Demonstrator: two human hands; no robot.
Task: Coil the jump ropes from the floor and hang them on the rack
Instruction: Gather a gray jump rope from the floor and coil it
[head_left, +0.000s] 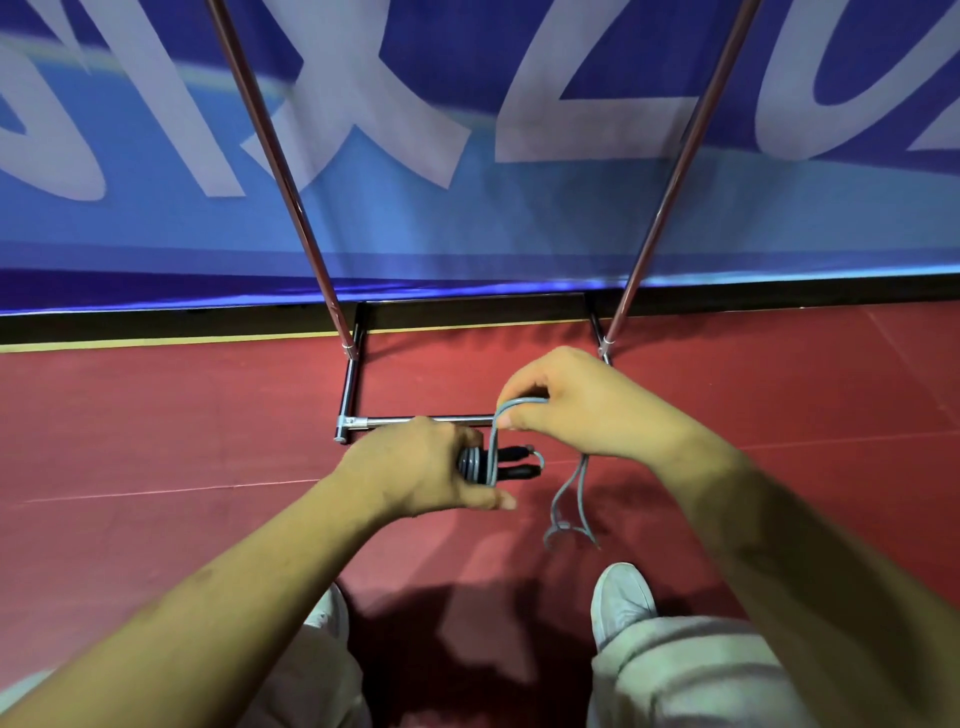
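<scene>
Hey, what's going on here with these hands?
A person is coiling a thin grey jump rope. The left hand grips its two black handles, with several turns wound round them; the right hand pinches the next loop just above. The loose tail dangles toward the red floor, in front of the metal rack.

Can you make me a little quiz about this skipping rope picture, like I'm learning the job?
1. True or false: the grey jump rope already hangs on the rack.
2. Which hand grips the black handles with coils round them? A: left hand. B: right hand. C: neither.
3. Fill in: the floor is ___.
Key: 1 false, both hands hold it low in front of the rack. 2 A. 3 red.
</scene>
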